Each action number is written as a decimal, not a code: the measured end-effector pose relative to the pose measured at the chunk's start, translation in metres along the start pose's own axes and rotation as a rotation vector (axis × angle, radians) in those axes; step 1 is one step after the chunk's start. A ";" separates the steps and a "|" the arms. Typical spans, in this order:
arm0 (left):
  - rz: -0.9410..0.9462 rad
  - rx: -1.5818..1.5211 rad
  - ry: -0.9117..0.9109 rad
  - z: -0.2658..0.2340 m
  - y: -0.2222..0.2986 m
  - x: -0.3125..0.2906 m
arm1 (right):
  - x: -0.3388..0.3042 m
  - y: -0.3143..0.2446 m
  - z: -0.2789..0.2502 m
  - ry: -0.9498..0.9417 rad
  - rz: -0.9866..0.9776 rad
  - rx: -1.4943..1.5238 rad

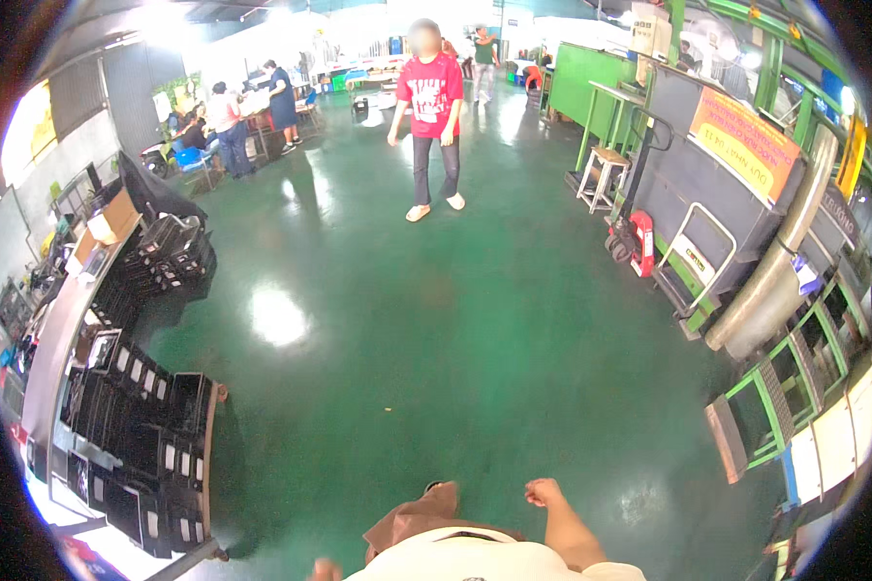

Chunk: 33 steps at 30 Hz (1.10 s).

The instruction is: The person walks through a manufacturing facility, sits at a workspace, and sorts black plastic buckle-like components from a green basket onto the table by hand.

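Floor of glossy green coating (407, 339) lies beneath the wearer's bare right hand (543, 492), fingers curled narrow on nothing visible, and cropped left hand (326, 569), fingers impossible to tell; walking appears under way, the next stride calling for clearance from the red-shirted person (430, 97) on it.

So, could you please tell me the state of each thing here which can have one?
Right hand: loosely curled, nothing visible in it.
Left hand: mostly cut off by the picture's edge, grip unclear.
Black crates: stacked.
Stool: upright.
Trolley: handle raised.
Orange banner: hung up.
Person in red shirt: upright.
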<state>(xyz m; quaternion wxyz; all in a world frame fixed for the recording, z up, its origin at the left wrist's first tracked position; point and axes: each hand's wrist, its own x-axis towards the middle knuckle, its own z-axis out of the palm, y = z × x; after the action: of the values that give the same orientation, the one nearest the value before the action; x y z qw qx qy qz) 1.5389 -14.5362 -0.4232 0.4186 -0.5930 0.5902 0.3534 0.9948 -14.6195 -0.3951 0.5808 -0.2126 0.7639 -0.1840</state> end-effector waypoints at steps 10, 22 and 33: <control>0.832 -0.892 1.240 -0.723 0.216 0.034 | 0.115 -0.085 -0.173 0.334 -0.092 0.327; -0.011 -0.463 -0.086 -0.503 0.208 0.281 | 0.330 -0.488 -0.267 0.308 -0.176 0.173; 0.275 -0.235 0.404 -0.915 0.311 0.435 | 0.518 -0.717 -0.266 -0.109 -0.151 -0.233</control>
<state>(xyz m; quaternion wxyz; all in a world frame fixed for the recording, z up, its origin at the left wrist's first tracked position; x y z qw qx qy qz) 1.1844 -15.5330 -0.4796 0.1688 -0.6101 0.6917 0.3477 0.6955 -15.4931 -0.3670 0.5773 -0.3450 0.7294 -0.1255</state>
